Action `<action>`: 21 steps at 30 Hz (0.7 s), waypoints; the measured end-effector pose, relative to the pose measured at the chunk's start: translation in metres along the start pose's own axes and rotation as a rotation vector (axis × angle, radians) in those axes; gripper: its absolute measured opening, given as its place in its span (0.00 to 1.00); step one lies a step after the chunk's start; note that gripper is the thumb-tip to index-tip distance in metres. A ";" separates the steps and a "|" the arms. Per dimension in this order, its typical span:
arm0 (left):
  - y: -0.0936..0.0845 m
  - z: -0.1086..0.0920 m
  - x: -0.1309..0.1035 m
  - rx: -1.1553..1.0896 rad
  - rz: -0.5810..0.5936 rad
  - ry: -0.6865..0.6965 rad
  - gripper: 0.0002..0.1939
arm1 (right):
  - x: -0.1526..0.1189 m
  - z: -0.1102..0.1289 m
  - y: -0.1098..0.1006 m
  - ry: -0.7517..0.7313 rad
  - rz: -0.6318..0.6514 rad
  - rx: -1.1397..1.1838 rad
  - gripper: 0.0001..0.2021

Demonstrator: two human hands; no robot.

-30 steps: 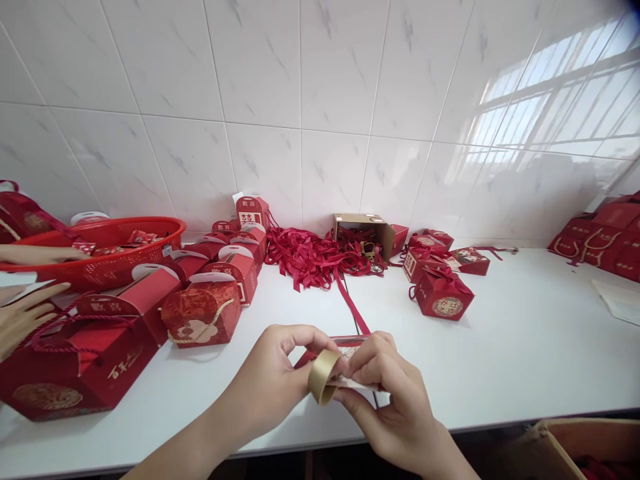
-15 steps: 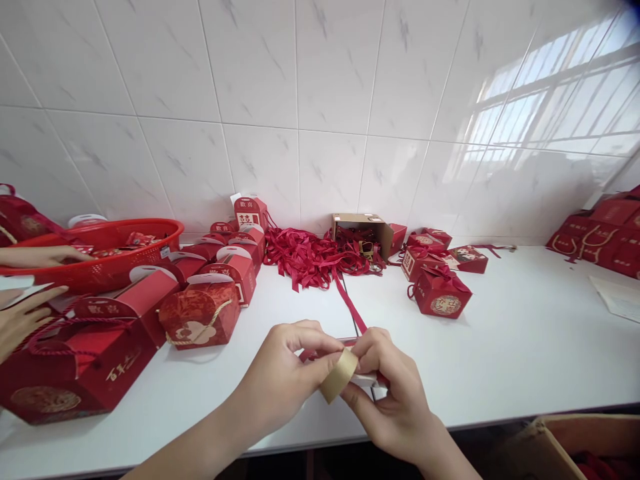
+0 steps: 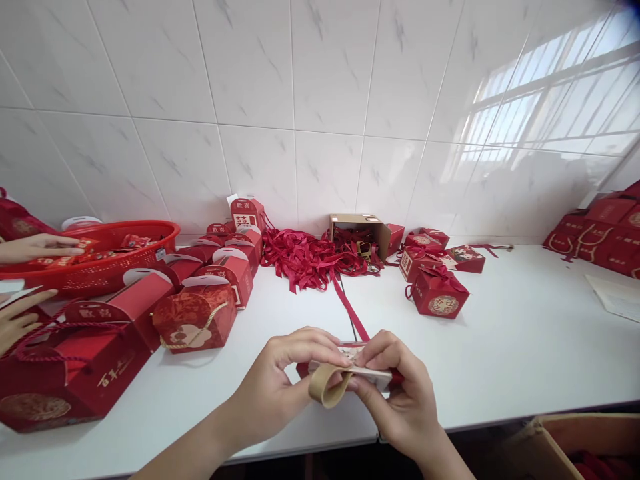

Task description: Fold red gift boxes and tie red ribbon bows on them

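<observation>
Near the front edge of the worktop (image 3: 500,347), the left hand (image 3: 273,383) pinches a gold ribbon loop (image 3: 320,387) that looks soft, light and perhaps slick, so a flat grip where its ends meet should hold better than one on the open curve. Just right of it, the small box (image 3: 379,379), partly hidden by the hands, seems light and stiff yet easily creased, best steadied gently by its edges; the right hand (image 3: 407,393) has it between thumb and curled fingers.
</observation>
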State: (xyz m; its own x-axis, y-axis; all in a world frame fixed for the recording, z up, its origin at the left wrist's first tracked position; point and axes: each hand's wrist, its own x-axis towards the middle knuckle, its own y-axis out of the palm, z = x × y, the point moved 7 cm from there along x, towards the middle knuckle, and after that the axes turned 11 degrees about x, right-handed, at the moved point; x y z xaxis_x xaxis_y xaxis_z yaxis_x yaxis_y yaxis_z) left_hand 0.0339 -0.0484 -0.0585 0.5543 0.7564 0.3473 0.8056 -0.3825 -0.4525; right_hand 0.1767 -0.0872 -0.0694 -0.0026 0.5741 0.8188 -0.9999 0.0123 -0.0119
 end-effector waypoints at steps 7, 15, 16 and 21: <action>0.001 -0.001 0.002 -0.027 -0.013 -0.064 0.07 | 0.005 0.007 0.002 -0.030 0.048 -0.022 0.09; 0.002 -0.002 0.005 -0.021 -0.009 -0.172 0.10 | 0.007 0.013 0.005 -0.057 0.076 -0.036 0.12; 0.002 -0.002 0.005 -0.022 -0.013 -0.187 0.09 | 0.007 0.013 0.005 -0.057 0.075 -0.034 0.13; 0.002 -0.002 0.006 -0.018 -0.039 -0.244 0.07 | 0.008 0.013 0.006 -0.052 0.080 -0.016 0.14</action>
State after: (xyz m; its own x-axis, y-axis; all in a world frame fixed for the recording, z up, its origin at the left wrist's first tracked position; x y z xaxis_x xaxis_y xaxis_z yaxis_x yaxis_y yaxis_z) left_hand 0.0388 -0.0456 -0.0555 0.4576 0.8756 0.1547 0.8302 -0.3585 -0.4269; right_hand 0.1708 -0.0936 -0.0553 -0.0837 0.5307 0.8434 -0.9960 -0.0187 -0.0870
